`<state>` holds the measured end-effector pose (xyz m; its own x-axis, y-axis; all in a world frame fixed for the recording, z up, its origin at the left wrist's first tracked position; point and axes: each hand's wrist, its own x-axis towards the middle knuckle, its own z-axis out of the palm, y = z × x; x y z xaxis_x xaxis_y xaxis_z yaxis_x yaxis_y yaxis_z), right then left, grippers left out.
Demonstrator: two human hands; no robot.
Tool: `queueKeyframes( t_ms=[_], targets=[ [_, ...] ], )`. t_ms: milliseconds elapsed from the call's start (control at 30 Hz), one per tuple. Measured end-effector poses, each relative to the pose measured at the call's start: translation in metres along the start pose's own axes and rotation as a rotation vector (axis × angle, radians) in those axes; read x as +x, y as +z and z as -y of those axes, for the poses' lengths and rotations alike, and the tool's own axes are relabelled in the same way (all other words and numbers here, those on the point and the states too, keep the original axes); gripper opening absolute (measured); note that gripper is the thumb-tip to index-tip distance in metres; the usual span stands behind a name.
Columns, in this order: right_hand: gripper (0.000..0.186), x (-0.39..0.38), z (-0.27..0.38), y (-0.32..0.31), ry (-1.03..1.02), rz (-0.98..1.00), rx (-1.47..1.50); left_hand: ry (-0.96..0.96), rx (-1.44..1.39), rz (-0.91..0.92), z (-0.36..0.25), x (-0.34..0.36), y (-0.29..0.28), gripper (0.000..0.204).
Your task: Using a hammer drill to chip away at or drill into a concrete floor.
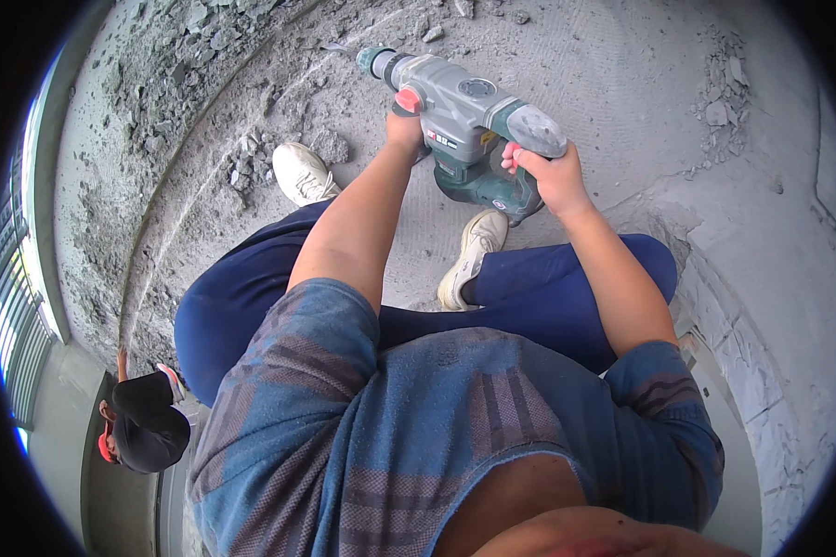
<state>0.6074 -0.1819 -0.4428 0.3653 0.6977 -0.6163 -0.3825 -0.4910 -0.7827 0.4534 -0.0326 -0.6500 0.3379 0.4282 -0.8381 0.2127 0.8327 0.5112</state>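
Note:
A grey and dark green rotary hammer [450, 88] lies across the upper middle of the head view, its front end pointing to the far left. From its front collar a chisel bit [337, 47] reaches toward the broken floor; whether its tip touches is hard to make out. My left hand [403, 135] is closed around the tool's forward grip, below a red knob [407, 99], and most of its fingers are hidden. Wrapped round the rear handle [535, 130] is my right hand [557, 178], with fingertips showing on the inner side.
Broken concrete rubble [181, 102] covers the far left floor, with a lone chunk [330, 146] beside my left shoe [302, 174]. More debris [720, 102] lies at the far right. My right shoe [476, 255] is below the tool. Another person [149, 422] bends at the lower left.

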Motion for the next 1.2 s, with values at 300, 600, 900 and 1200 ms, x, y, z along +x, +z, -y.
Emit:
queueKeyframes(
  t_ms=[300,600,900,1200],
  targets=[
    [0.028,-0.029,0.015,0.074,-0.21,0.006,-0.476,-0.069,-0.606,0.218,0.033,0.008,-0.038,0.041],
    [0.028,-0.018,-0.013,0.098,-0.328,-0.151,-0.408,-0.087,-0.427,0.182,0.053,0.043,-0.076,0.041],
    [0.011,-0.017,-0.089,0.021,-0.04,-0.115,0.174,0.113,0.491,-0.148,0.016,0.011,-0.039,0.046],
    [0.016,-0.02,-0.041,0.034,-0.083,0.012,0.016,0.086,-0.026,-0.121,0.006,-0.015,-0.037,0.049]
  ],
)
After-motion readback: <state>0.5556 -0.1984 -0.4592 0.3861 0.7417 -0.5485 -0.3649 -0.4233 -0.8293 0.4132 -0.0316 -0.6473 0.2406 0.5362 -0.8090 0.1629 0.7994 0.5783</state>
